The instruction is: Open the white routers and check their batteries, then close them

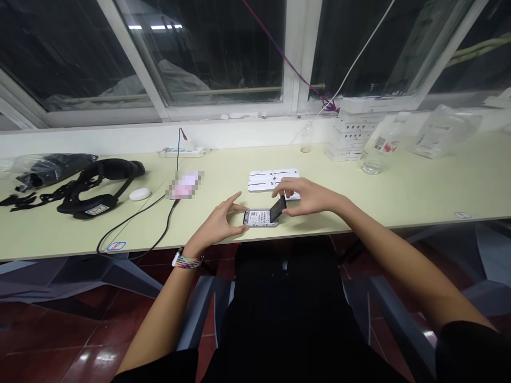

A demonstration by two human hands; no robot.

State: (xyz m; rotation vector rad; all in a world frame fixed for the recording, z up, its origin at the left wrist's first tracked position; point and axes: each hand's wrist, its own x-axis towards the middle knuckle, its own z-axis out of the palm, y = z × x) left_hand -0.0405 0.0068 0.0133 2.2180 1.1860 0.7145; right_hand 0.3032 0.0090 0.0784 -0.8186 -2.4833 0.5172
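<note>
Near the table's front edge lies a small flat device with a printed white label and a silvery rim. My left hand closes around its left end, thumb on the near side and fingers on the far side. Pinched in my right hand is a thin black rectangular piece, tilted up over the device's right end. Whether its lower edge touches the device I cannot tell. Just behind sits a white flat case with black line markings, partly covered by my right hand.
Leftward on the table are a blurred-out phone with a black cable, a white oval object and a black headset. At the back right stand stacked white boxes, a clear bottle and a plastic bag.
</note>
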